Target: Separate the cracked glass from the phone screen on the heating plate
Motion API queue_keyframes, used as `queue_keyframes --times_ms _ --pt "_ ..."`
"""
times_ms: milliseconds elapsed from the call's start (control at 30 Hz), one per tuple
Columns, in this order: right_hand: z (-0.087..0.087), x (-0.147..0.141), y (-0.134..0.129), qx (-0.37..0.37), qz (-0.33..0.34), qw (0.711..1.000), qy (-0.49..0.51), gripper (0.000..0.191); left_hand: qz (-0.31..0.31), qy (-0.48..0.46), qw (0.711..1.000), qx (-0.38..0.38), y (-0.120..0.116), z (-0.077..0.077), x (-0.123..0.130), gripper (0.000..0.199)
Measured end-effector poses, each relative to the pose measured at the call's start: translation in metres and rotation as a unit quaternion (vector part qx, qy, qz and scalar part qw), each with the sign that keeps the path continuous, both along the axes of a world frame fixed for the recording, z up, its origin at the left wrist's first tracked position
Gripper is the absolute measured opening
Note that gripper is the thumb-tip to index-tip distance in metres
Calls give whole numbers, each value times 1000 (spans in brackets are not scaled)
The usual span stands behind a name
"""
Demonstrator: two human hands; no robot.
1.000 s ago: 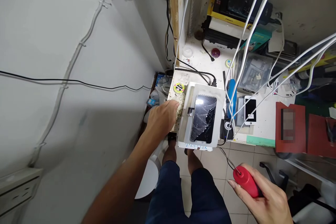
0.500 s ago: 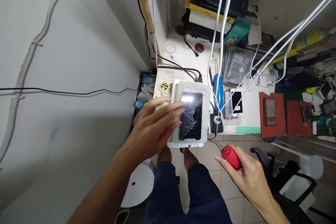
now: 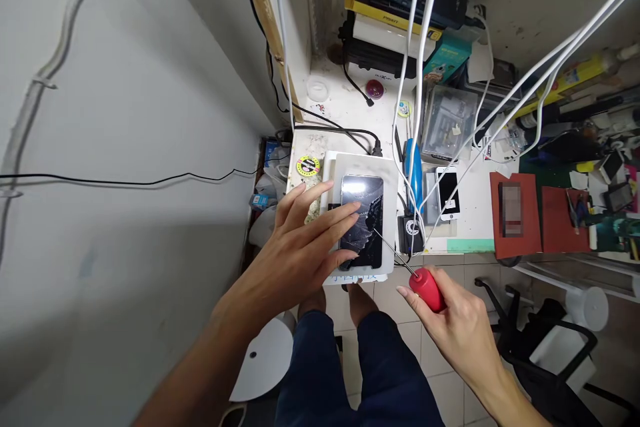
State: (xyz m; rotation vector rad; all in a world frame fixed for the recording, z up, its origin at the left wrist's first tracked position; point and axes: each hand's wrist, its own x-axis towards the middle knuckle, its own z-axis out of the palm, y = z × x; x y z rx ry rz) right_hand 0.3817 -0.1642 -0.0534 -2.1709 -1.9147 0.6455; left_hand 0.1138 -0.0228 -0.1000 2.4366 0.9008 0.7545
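Note:
A phone with a cracked black screen (image 3: 367,197) lies on a pale flat plate (image 3: 389,213) at the table's front edge. Over the left part of the screen rests my left hand (image 3: 300,247), fingers spread, with two fingertips at the glass. My right hand (image 3: 463,320) is wrapped round the red handle of a thin metal tool (image 3: 425,290) to the lower right. The tool's shaft reaches up and left, and its tip is at the cracked dark area of the screen.
Right of the plate are a blue tool (image 3: 414,177), a black box (image 3: 411,235) and a white phone (image 3: 448,195). White cables (image 3: 431,7) hang across the view. Red mats (image 3: 567,220) lie farther right; a round sticker (image 3: 308,165) is at left.
My right hand has moved up and left, bringing the tool's tip from beside the phone onto its screen. My left hand has shifted right, farther over the glass.

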Motion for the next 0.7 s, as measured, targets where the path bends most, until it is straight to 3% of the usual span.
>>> queue_keyframes --times_ms 700 --pt "-2 -5 -1 -14 17 999 44 28 -3 -1 1000 -5 1 -5 -1 47"
